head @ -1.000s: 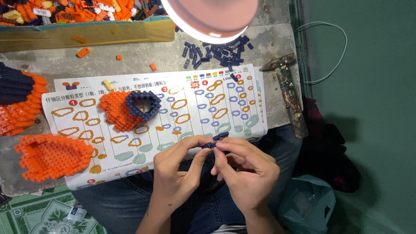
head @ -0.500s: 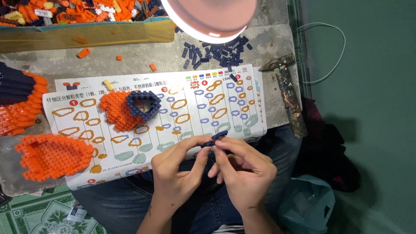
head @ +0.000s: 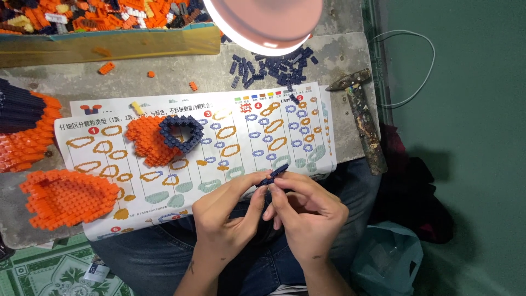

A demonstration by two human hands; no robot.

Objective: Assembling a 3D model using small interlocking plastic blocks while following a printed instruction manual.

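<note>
My left hand (head: 227, 216) and my right hand (head: 307, 211) meet over my lap at the table's near edge. Between their fingertips they pinch a short dark blue strip of small bricks (head: 275, 174), tilted up to the right. Just beyond it lies a printed instruction sheet (head: 246, 134) with rows of orange, blue and green outlines. On the sheet rests an orange brick piece (head: 143, 140) with a dark blue ring of bricks (head: 181, 133) on its right side.
A flat orange brick panel (head: 63, 197) lies at the left, an orange and dark blue build (head: 19, 129) behind it. Loose dark blue bricks (head: 268, 66) sit under a round lamp (head: 263, 22). A hammer (head: 361, 118) lies at right, a brick tray (head: 98, 24) at back.
The hands have shifted slightly and the dark blue strip now shows more clearly above the fingertips, tilted up to the right. Nothing on the table has moved.
</note>
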